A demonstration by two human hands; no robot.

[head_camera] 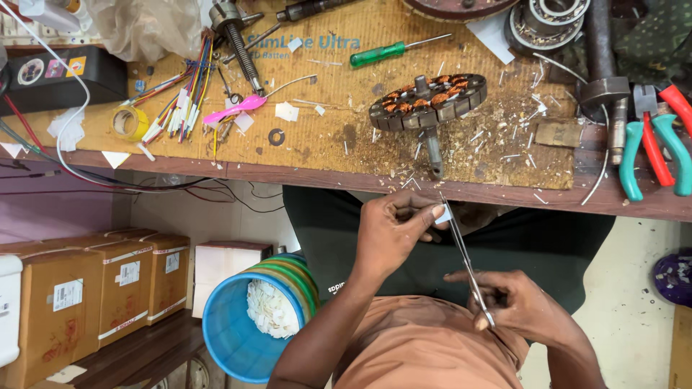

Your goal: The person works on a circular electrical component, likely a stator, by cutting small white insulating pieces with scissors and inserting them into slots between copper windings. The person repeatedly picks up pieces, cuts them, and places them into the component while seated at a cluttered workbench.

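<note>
While our left hand (395, 232) pinches a small white paper slip (445, 215) below the bench (346, 155) edge, our right hand (513, 301) has fingers closed on the scissors (465, 263) handles, blades at the slip. We judge the slip light, limp, easily creased; hold it near the cut. Scissors: stiff, sharp.

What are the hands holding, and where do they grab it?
The right hand holds scissors by the handles. The left hand pinches a small white piece at its edge.
</note>
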